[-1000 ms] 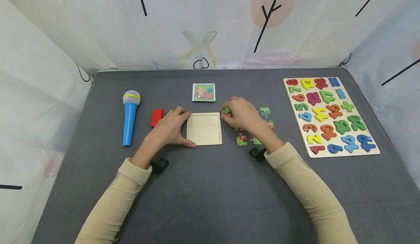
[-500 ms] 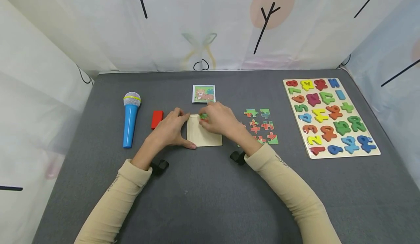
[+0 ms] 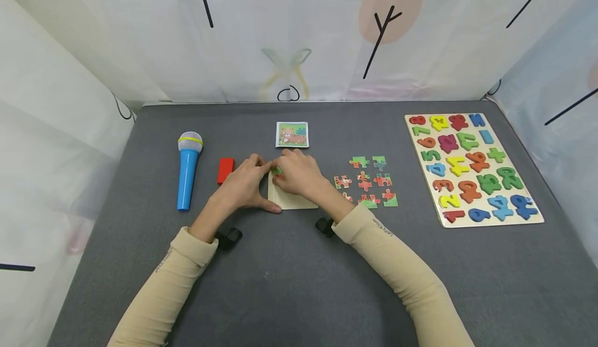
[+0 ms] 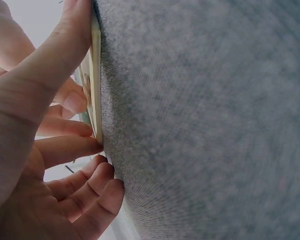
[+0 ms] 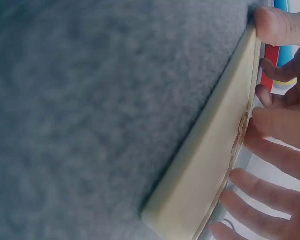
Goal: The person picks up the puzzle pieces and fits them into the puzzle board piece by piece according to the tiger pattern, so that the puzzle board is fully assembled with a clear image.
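My left hand (image 3: 245, 183) holds the shallow square wooden puzzle tray (image 3: 290, 202) along its left side, thumb at the near corner and index finger at the far one. In the left wrist view the tray's pale edge (image 4: 95, 82) shows between that thumb and finger. Over the tray's far left corner, my right hand (image 3: 295, 173) has thumb and fingers on a green jigsaw piece (image 3: 277, 171), which they mostly hide. The right wrist view shows the piece's thin edge (image 5: 240, 132) low at the tray's rim.
Several loose jigsaw pieces (image 3: 364, 183) lie right of the tray. A small picture card (image 3: 291, 135) is behind it. To the left are a red block (image 3: 226, 170) and a blue toy microphone (image 3: 188, 173); a number-puzzle board (image 3: 474, 170) lies far right.
My right hand has carried the green piece leftward from beside the tray to its far left corner, uncovering the loose pieces. My left hand has stayed at the tray's left side.
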`<state>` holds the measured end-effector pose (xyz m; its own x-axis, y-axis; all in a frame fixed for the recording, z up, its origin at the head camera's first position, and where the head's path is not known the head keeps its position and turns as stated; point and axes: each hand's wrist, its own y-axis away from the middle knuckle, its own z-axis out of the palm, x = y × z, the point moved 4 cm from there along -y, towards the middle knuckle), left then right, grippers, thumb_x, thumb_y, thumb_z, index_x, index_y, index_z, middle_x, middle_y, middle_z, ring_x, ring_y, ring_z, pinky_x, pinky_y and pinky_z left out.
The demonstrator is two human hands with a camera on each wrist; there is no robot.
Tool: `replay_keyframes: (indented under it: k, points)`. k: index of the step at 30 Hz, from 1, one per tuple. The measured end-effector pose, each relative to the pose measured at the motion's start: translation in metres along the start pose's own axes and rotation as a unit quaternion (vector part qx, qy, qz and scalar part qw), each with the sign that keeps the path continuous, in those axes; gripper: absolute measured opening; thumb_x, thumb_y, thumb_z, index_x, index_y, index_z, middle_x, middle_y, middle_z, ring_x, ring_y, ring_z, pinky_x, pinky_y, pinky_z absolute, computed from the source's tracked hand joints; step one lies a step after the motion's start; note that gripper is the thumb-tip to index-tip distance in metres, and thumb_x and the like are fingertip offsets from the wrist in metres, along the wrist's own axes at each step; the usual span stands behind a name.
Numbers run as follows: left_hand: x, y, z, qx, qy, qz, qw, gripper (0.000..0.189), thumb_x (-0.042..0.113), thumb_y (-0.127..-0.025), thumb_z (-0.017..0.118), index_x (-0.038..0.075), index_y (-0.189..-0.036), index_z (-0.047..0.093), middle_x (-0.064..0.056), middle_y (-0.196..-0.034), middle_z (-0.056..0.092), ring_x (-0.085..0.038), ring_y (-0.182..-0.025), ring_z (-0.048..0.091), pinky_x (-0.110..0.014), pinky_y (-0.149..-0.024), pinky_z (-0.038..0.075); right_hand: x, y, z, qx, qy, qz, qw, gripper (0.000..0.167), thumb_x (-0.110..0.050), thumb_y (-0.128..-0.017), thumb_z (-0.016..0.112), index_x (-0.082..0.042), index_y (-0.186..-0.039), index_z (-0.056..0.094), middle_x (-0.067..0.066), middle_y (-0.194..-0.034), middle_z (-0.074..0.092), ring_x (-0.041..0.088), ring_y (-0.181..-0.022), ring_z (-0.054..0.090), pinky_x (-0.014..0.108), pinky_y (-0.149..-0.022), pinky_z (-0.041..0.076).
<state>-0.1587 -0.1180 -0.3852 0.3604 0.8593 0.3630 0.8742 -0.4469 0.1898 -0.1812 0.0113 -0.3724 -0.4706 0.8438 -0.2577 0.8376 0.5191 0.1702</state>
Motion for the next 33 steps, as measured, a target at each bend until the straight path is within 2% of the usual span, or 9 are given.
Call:
replay_keyframes:
  k: [5,12,26,33]
  points:
    - [0.000,0.000,0.000,-0.008,-0.002,-0.008,0.9999,0.114,0.058,-0.064,0.093,0.001,-0.151,0.048,-0.022,-0.138,0.051,-0.033,-0.121,0.053,-0.049,-0.099,0.054,0.006,0.006,-0.003,-0.007,-0.004,0.013,0.9999,0.039,-0.034,-0.099,0.067,-0.021,-0.137,0.067,0.007,-0.124,0.065,0.028,-0.108,0.062,0.044,-0.078,0.058]
    - [0.000,-0.001,-0.001,-0.013,-0.007,-0.012,0.9998,0.116,0.058,-0.064,0.093,-0.001,-0.151,0.046,-0.022,-0.142,0.049,-0.034,-0.124,0.052,-0.048,-0.102,0.052,0.011,0.011,-0.004,-0.015,-0.002,0.021,0.9997,0.036,-0.029,-0.098,0.069,-0.021,-0.133,0.070,0.007,-0.129,0.064,0.029,-0.115,0.061,0.048,-0.085,0.058]
    - [0.001,-0.001,0.002,-0.009,-0.004,-0.023,0.9997,0.112,0.056,-0.064,0.093,0.002,-0.151,0.048,-0.020,-0.144,0.050,-0.037,-0.131,0.051,-0.052,-0.104,0.051,0.012,0.003,0.002,0.017,-0.005,0.039,0.9991,0.030,-0.031,-0.096,0.073,-0.018,-0.123,0.075,0.007,-0.124,0.068,0.028,-0.109,0.063,0.046,-0.078,0.059]
    - [0.005,0.003,0.003,-0.002,-0.016,-0.016,0.9997,0.108,0.056,-0.066,0.092,0.006,-0.151,0.049,-0.020,-0.141,0.054,-0.035,-0.127,0.054,-0.053,-0.095,0.056,0.013,0.002,0.003,0.016,-0.017,0.045,0.9987,0.033,-0.032,-0.095,0.074,-0.018,-0.125,0.074,0.007,-0.127,0.068,0.029,-0.116,0.062,0.048,-0.081,0.059]
